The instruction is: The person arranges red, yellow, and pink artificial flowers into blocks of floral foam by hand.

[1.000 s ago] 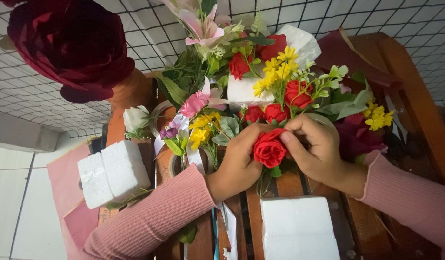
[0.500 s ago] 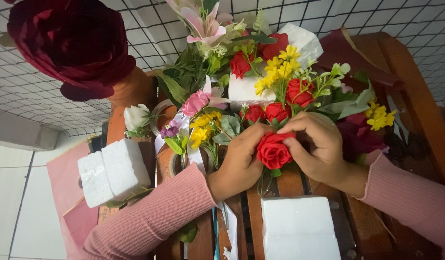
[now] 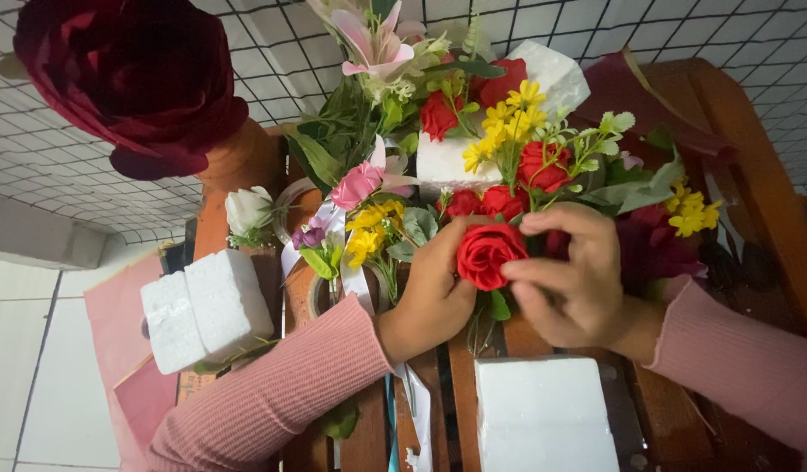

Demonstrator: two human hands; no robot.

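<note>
Looking down, I see the wooden slatted table carrying everything, pushed against a white tiled wall so the arrangement has a backing behind it. A big dark red fabric rose looms at upper left, close to the lens. The mixed bouquet of red roses, yellow blossoms and a pink lily stands stuck into a white foam block, which holds the stems upright. Two spare foam blocks sit apart: one at left, one near me, both within reach. My left hand braces the small red rose from the side, fingers curled against its leaves. My right hand pinches that bloom between thumb and fingertips, half closed, steadying it at the bouquet's lower edge
</note>
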